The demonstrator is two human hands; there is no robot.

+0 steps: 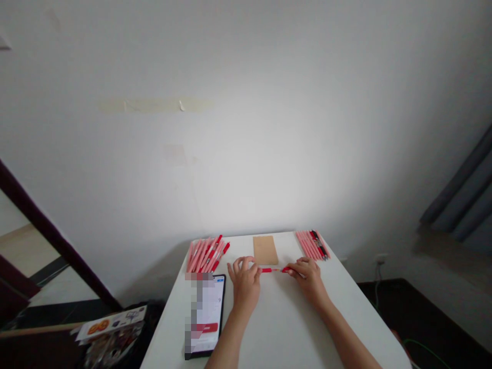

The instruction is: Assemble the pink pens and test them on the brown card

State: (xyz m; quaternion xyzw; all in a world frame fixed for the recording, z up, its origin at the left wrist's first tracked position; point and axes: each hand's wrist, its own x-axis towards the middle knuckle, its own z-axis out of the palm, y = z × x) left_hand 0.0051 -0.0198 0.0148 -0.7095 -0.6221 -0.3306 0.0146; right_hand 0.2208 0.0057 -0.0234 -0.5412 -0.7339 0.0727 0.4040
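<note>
Over the middle of the white table, my left hand (246,281) pinches one end of a red pen (266,270), its other fingers raised and curled. My right hand (308,278) has its thumb and fingers closed on a short red pen piece (285,269) in line with it. A pale, thin stretch lies between the two red parts; whether they are joined is too small to tell. Just behind the hands lies a brown rectangular pad (265,250). A loose pile of pink and red pens (206,254) is at the back left.
Pink, red and black pens (312,245) lie in a row at the back right of the white table (284,328). A phone (207,318) with its screen lit is left of my left forearm. The wall (246,154) rises behind; a box (113,324) is low at left.
</note>
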